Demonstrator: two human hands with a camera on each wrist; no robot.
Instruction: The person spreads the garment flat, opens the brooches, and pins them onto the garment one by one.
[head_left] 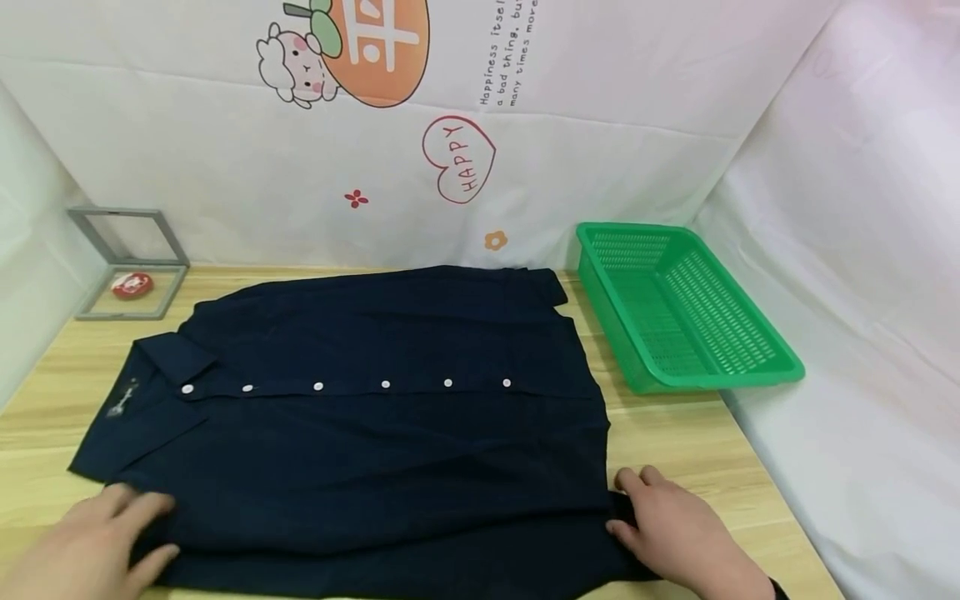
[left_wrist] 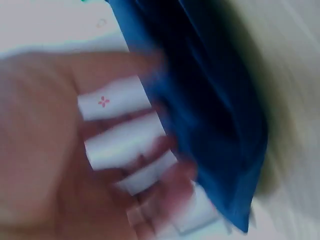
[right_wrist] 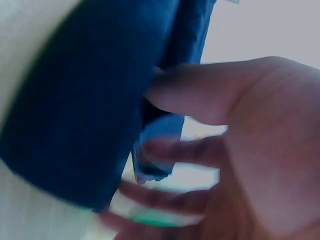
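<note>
A dark navy button-up shirt (head_left: 390,458) lies front up on the wooden table, its collar (head_left: 176,354) toward the left and its row of white buttons running across. My left hand (head_left: 101,542) is at the shoulder end near the collar, blurred, with fingers spread apart at the cloth in the left wrist view. At the lower right, my right hand (head_left: 671,525) is beside the end of the near sleeve (right_wrist: 80,105). Its thumb touches the sleeve's edge, and the other fingers are spread apart from the thumb.
A green plastic basket (head_left: 641,354) stands at the back right, close to the shirt's hem. At the back left is an open grey-framed clear case (head_left: 176,296) with a small red item (head_left: 132,286) in it. White printed cloth (head_left: 600,175) hangs behind the table.
</note>
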